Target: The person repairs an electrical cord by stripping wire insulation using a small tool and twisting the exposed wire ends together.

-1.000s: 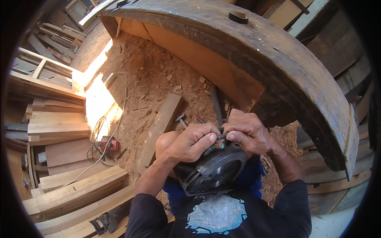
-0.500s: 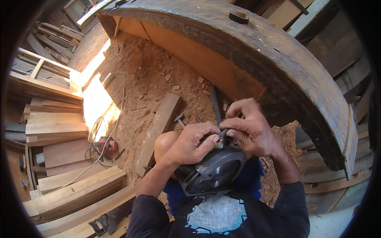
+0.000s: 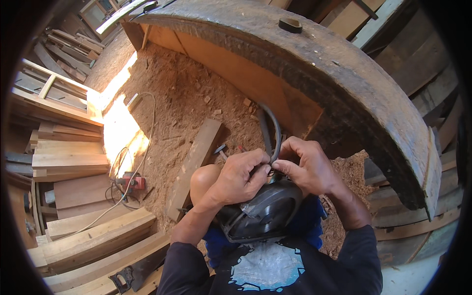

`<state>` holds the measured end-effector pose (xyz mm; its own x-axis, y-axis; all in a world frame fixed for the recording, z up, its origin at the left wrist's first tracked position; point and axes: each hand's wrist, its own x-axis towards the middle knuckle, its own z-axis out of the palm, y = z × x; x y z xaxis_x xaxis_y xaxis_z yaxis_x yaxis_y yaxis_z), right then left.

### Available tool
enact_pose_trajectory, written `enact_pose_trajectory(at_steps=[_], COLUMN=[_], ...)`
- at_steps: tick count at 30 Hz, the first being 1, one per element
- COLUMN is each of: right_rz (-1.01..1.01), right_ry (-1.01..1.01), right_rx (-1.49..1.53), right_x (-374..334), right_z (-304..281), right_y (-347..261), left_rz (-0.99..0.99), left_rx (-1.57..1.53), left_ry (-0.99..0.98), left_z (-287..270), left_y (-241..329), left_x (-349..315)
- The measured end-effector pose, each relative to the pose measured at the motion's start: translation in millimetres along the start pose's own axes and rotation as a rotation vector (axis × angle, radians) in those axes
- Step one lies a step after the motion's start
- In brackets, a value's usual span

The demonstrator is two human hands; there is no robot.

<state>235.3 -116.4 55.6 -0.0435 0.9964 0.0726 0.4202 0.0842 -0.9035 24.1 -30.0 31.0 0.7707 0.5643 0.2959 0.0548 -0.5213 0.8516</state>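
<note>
Circular saw (image 3: 265, 216) rests in the person's lap. Left hand (image 3: 242, 176) and right hand (image 3: 309, 168) nearly meet just beyond it, thumb and fingers of each pinched closed on a dark cable (image 3: 278, 132) that arcs away from them. Hammer (image 3: 220, 149) lies beside a wooden beam (image 3: 199, 160) on sawdust (image 3: 172, 105).

On the far side we see a desk (image 3: 354, 73), which carries a dark ring (image 3: 290, 26). On the left, a red power tool (image 3: 136, 182) lies near stacked planks (image 3: 73, 161); nearer to us is a handsaw (image 3: 142, 273). A hammer (image 3: 221, 148) is beside a wooden beam (image 3: 197, 163).
</note>
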Motion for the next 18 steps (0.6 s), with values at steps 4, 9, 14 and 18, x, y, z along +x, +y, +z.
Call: enact_pose_trajectory(at_steps=[4,9,14,18], right_rz=[0.074,-0.182,-0.3,-0.508], right_ry=[0.15,0.241,0.366,0.504], right_rx=[0.771,0.748,0.655,0.379], right_x=[6,3,-9,-15], right_z=[-5,-5,-7,-12], right_y=[9,17,-13,-15], left_rz=[0.096,0.14,0.074,-0.072], left_rx=[0.096,0.072,0.143,0.196], left_ry=[-0.108,-0.143,-0.089,0.069], left_z=[-4,-7,-9,-2], left_y=[9,10,13,15], left_x=[2,9,12,10])
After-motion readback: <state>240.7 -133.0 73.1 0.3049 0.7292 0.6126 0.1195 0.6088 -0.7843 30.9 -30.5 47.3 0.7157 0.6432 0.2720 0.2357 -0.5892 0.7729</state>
